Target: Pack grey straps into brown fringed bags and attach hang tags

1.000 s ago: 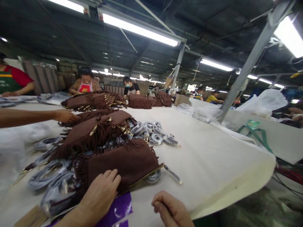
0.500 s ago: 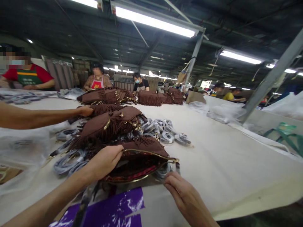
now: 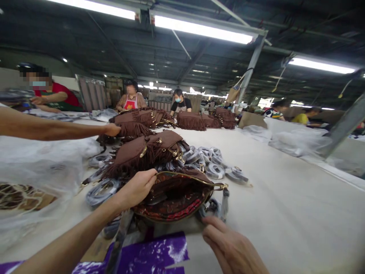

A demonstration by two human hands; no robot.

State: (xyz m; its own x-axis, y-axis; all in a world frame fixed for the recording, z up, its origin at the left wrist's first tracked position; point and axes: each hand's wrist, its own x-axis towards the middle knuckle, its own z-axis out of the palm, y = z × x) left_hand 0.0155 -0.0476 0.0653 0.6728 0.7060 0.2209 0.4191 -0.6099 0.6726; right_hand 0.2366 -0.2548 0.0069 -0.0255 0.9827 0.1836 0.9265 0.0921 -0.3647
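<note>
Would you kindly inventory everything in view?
Open bag: one, brown, front centre
Other bags: several, brown, mid-table and beyond
Wrapped coils: many, grey, among bags
Glossy sheet: count unclear, purple, front
Table: one, white, centre
Plastic film: count unclear, clear, both sides
Posts: two, grey, right
Ceiling lights: several, white, overhead
Co-workers: five or more, mixed clothing, background
Co-worker's hand: one, left, at a bag
Left hand: one, on open bag's rim
Right hand: one, below open bag's right end

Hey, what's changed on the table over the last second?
Your left hand, which rested on the near brown bag, now holds its upper edge, and the bag has opened, showing its lining. A co-worker's hand has moved another brown bag away, toward the far pile. The coiled straps stayed put.
</note>
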